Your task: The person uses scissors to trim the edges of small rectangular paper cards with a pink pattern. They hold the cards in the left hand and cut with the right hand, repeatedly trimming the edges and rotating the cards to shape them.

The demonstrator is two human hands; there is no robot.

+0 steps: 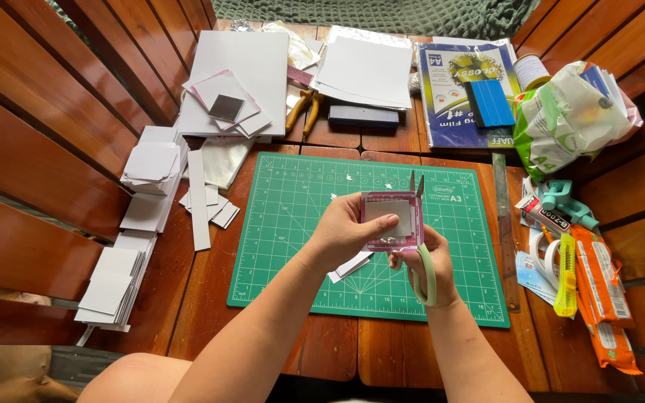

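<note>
From my feed, L hand (pixel 345 230) is pinched on a small square card piece w/ pink border and grey centre (pixel 391 219), thumb across its face, held up over the green gridded cutting mat (pixel 293 224). R hand (pixel 433 270) is closed thru the pale green handles of a pair of scissors (pixel 421 246); blades point up, tips showing past the card's top edge at its R corner. Can't tell if the blades are parted. Hands sit close together, card between them.

Mat edges: a clear steel-type ruler (pixel 505 231) lies along its R edge, then a crowded strip of glue tube, tape rolls and orange packets (pixel 599 287). A white offcut (pixel 351 265) lies on the mat just under the L hand. L of the mat, white strips and stacks of white square cards (pixel 117 280) run beside the slatted wooden bench back (pixel 46 149).

Open room: mat's L half and near edge, plus bare wooden tabletop (pixel 322 347) toward me. Far side is packed w/ a white board (pixel 251 63), paper sheets, orange pliers (pixel 301 108), blue film pack (pixel 457 93).
</note>
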